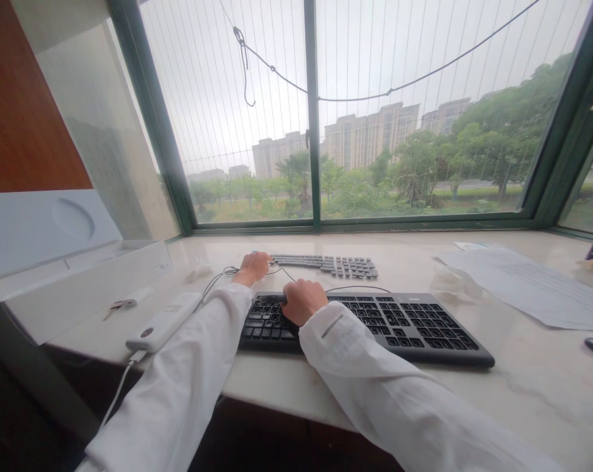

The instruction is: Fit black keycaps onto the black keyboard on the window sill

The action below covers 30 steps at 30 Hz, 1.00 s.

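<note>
A black keyboard point(419, 324) lies on the pale worktop, with open key sockets over its middle and right and keycaps point(264, 328) on its left part. My right hand point(304, 301) is closed over the keyboard's upper left area, around a dark slim object point(273, 298) whose kind I cannot make out. Farther back, my left hand point(254, 267) is closed at the left end of several rows of loose dark keycaps point(350, 266). Its fingertips are partly hidden, and whatever they hold does not show clearly.
A white power strip point(161, 324) lies at the left, near a small white item point(134, 298) and an open white box point(84, 282). Thin cable point(360, 287) runs behind the keyboard. Crumpled plastic point(454, 283) and paper sheets point(532, 285) lie right, before the window point(316, 131).
</note>
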Available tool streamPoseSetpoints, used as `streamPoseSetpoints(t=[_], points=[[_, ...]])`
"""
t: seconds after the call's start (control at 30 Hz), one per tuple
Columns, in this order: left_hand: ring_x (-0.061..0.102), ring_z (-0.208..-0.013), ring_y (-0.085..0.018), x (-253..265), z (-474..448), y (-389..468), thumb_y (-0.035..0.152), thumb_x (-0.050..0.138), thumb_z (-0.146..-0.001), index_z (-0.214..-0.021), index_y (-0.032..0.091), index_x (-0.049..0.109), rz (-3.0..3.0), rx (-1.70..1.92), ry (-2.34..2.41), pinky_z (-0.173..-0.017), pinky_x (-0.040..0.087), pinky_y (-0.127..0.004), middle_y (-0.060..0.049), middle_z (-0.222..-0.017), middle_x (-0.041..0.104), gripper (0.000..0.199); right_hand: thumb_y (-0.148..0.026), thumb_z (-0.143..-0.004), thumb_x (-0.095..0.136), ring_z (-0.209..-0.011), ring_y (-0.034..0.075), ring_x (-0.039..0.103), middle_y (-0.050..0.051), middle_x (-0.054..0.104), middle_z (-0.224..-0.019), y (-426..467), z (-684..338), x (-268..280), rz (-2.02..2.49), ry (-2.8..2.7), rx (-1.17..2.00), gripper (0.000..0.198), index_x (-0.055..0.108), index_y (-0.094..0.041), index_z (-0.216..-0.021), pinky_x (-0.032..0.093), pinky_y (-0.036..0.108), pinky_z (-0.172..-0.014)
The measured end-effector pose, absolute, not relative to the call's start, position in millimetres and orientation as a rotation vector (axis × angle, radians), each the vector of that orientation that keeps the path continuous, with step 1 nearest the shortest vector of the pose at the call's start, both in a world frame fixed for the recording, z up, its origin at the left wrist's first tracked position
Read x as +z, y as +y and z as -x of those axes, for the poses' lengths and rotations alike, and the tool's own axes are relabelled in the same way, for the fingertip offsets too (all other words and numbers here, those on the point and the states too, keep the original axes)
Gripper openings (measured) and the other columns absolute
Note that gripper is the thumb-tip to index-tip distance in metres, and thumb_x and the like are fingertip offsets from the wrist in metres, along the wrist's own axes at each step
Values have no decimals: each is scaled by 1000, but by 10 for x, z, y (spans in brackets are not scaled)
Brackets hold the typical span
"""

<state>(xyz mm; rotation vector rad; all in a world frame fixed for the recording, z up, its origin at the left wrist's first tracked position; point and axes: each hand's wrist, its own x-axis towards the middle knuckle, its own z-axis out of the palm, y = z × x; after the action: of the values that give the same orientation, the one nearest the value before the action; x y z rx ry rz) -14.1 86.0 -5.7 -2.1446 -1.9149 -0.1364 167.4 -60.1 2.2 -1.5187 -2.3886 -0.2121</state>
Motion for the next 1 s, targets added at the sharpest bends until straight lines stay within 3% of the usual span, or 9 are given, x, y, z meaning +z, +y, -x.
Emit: streamPoseSetpoints(t=[0.3,1.0], points=[[61,-105,-20,-125,184,913,17,44,-84,-119,31,63,2170,-187,-1869,-92,44,-30,-2,-118,66,42,-27,-73,51,-75,25,65,13,69,-82,-603,-1666,20,1520,-2376,-187,24,71,-17,-83,44,33,-62],[58,-110,-19,-157,249,945,9,45,-79,-121,31,60,2177,-204,-1846,-94,43,-31,-2,-124,62,50,-29,-75,52,-80,24,65,14,69,-85,-620,-1684,47,1538,-2389,-189,25,71,-18,-88,44,32,-66]])
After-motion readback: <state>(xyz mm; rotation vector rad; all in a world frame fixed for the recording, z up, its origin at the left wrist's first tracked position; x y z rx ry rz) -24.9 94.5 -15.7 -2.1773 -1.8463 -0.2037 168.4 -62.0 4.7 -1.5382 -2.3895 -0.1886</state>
